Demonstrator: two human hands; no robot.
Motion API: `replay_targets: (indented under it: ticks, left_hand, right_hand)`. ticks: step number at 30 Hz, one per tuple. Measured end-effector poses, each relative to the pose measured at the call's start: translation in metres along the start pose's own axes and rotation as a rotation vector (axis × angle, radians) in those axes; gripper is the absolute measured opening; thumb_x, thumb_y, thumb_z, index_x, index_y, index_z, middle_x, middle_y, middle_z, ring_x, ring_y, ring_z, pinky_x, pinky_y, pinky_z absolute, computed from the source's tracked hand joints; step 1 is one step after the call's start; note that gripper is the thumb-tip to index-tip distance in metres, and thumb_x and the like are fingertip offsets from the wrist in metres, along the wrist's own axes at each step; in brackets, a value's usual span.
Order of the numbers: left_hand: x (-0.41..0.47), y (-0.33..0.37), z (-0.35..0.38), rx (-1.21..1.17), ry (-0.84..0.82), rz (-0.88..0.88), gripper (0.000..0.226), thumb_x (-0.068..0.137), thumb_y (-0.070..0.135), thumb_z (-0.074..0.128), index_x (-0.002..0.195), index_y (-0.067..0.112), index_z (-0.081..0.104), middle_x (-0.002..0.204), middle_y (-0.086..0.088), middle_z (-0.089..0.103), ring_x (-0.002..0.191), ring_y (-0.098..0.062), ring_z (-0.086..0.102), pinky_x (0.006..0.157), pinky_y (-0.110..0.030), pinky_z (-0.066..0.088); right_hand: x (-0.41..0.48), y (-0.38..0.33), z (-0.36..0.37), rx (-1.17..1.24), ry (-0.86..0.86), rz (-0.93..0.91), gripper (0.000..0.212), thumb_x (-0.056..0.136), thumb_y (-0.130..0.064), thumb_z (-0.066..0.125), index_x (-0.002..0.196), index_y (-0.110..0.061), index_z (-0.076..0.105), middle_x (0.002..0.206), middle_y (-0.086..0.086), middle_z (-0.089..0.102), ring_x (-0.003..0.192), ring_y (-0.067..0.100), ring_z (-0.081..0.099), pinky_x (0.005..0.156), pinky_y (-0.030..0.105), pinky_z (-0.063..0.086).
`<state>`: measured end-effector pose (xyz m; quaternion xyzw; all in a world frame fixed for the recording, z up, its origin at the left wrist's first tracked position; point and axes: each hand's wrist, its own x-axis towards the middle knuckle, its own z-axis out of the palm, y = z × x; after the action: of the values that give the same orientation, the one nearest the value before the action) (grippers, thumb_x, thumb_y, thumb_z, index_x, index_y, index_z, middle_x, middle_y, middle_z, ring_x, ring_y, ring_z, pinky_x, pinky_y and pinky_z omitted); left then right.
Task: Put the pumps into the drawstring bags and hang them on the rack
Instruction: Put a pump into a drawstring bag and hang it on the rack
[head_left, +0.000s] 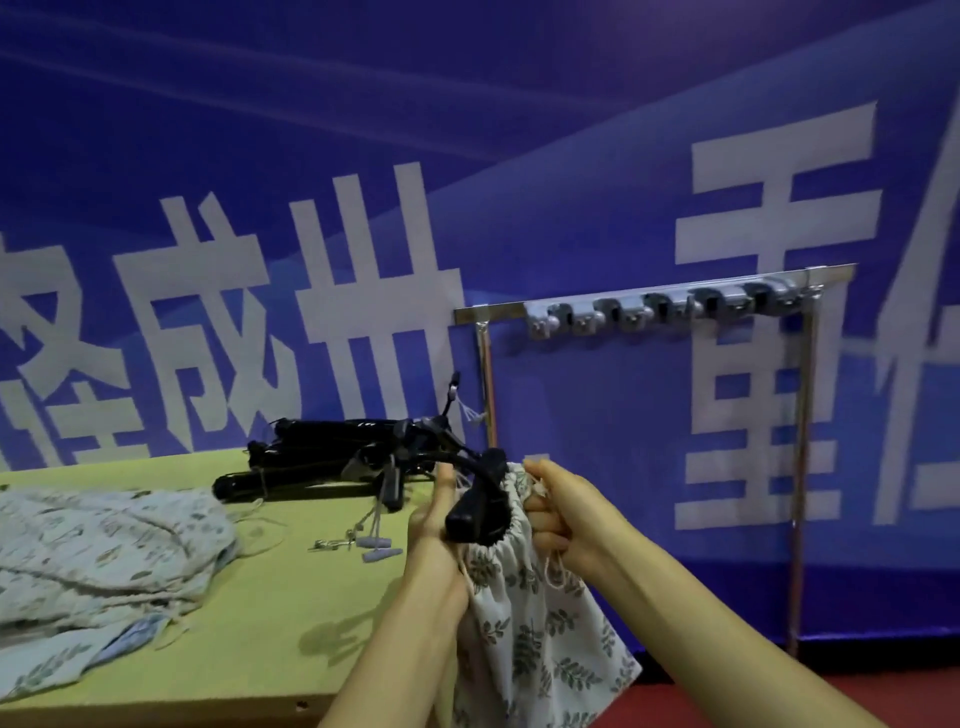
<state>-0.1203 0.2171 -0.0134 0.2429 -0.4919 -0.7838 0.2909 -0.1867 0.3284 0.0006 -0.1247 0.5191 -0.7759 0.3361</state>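
A yellow-green surface (270, 613) stands before a blue banner with large white characters (571, 156), above a red floor (914, 686). On it lie a heap of black pumps (332, 457) and a pile of leaf-print cloth bags (104, 551). A metal rack with grey hooks (670, 299) stands at right. Off the surface's edge, the left hand (434, 525) and right hand (558, 514) grip the gathered mouth of a white leaf-print drawstring bag (524, 639); a black pump (478, 506) juts from it between them.

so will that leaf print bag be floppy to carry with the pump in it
Likely floppy: the bag hangs in loose folds below the right hand. Probably top-heavy too, since the stiff-looking pump sticks out of its mouth.
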Motion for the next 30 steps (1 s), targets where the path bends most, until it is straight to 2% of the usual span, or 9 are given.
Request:
replay_targets:
  ticks: [3, 8, 10, 12, 16, 20, 23, 26, 30]
  left_hand:
    - [0.007, 0.000, 0.020, 0.088, -0.035, 0.028, 0.024, 0.088, 0.026, 0.061, 0.073, 0.007, 0.062, 0.043, 0.002, 0.065, 0.040, -0.012, 0.062, 0.046, -0.023, 0.048]
    - [0.037, 0.003, 0.045, 0.171, -0.092, 0.050, 0.024, 0.091, 0.020, 0.058, 0.098, 0.000, 0.067, 0.080, -0.011, 0.070, 0.083, -0.030, 0.067, 0.084, -0.039, 0.055]
    - [0.050, 0.006, 0.055, 0.158, -0.137, 0.008, 0.024, 0.095, 0.017, 0.050, 0.082, 0.000, 0.061, 0.075, -0.011, 0.059, 0.071, -0.022, 0.059, 0.071, -0.028, 0.051]
    - [0.065, 0.006, 0.064, 0.194, -0.099, 0.047, 0.033, 0.088, 0.031, 0.061, 0.072, 0.002, 0.059, 0.074, -0.015, 0.059, 0.064, -0.019, 0.060, 0.065, -0.025, 0.051]
    - [0.103, -0.002, 0.068, 0.415, 0.030, 0.160, 0.094, 0.050, 0.072, 0.071, 0.102, -0.005, 0.059, 0.092, -0.017, 0.067, 0.084, -0.026, 0.069, 0.087, -0.039, 0.056]
    - [0.122, 0.004, 0.076, 0.409, -0.039, 0.195, 0.083, 0.060, 0.063, 0.072, 0.114, 0.001, 0.055, 0.108, -0.011, 0.064, 0.096, -0.022, 0.064, 0.085, -0.034, 0.053]
    - [0.142, 0.004, 0.082, 0.484, -0.022, 0.202, 0.042, 0.084, 0.043, 0.063, 0.108, 0.010, 0.056, 0.101, -0.001, 0.058, 0.097, -0.018, 0.056, 0.083, -0.029, 0.043]
    - [0.158, 0.000, 0.091, 0.466, 0.000, 0.212, 0.033, 0.083, 0.040, 0.065, 0.091, 0.008, 0.066, 0.094, -0.010, 0.068, 0.093, -0.026, 0.063, 0.091, -0.039, 0.050]
    - [0.170, -0.004, 0.101, 0.506, 0.001, 0.191, 0.027, 0.088, 0.026, 0.062, 0.069, 0.009, 0.052, 0.070, -0.012, 0.052, 0.070, -0.024, 0.051, 0.071, -0.033, 0.041]
  right_hand:
    - [0.014, -0.015, -0.005, -0.092, 0.060, -0.069, 0.022, 0.096, -0.015, 0.046, 0.076, -0.013, 0.053, 0.054, -0.002, 0.033, 0.037, 0.007, 0.021, 0.032, 0.018, 0.016]
    - [0.055, -0.034, -0.010, -0.100, 0.037, -0.145, 0.027, 0.096, -0.018, 0.051, 0.069, -0.013, 0.051, 0.060, 0.000, 0.039, 0.035, 0.004, 0.024, 0.032, 0.017, 0.018]
    - [0.075, -0.041, -0.012, -0.137, -0.011, -0.147, 0.031, 0.095, -0.021, 0.053, 0.065, -0.015, 0.048, 0.054, -0.003, 0.040, 0.035, 0.004, 0.023, 0.032, 0.017, 0.018]
    - [0.091, -0.047, -0.011, -0.215, -0.060, -0.141, 0.034, 0.093, -0.022, 0.054, 0.060, -0.017, 0.048, 0.046, -0.006, 0.036, 0.037, 0.005, 0.023, 0.034, 0.018, 0.017]
    - [0.121, -0.052, -0.011, -0.233, -0.118, -0.163, 0.033, 0.091, -0.017, 0.057, 0.058, -0.015, 0.058, 0.045, -0.006, 0.031, 0.037, 0.005, 0.023, 0.033, 0.017, 0.021]
    - [0.141, -0.065, -0.020, -0.180, -0.187, -0.147, 0.027, 0.093, -0.001, 0.048, 0.078, -0.004, 0.071, 0.044, -0.006, 0.041, 0.036, 0.003, 0.030, 0.032, 0.014, 0.026]
    - [0.154, -0.077, -0.030, -0.208, -0.206, -0.142, 0.020, 0.091, 0.008, 0.047, 0.091, 0.004, 0.067, 0.063, 0.007, 0.063, 0.047, 0.005, 0.056, 0.045, 0.013, 0.047]
    - [0.164, -0.085, -0.037, -0.231, -0.141, -0.188, 0.019, 0.088, 0.012, 0.049, 0.088, 0.003, 0.066, 0.077, 0.017, 0.068, 0.058, 0.013, 0.069, 0.057, 0.018, 0.057]
    - [0.173, -0.101, -0.045, -0.482, 0.045, -0.317, 0.020, 0.085, 0.011, 0.057, 0.071, -0.004, 0.060, 0.064, 0.012, 0.060, 0.043, 0.006, 0.061, 0.048, 0.016, 0.053]
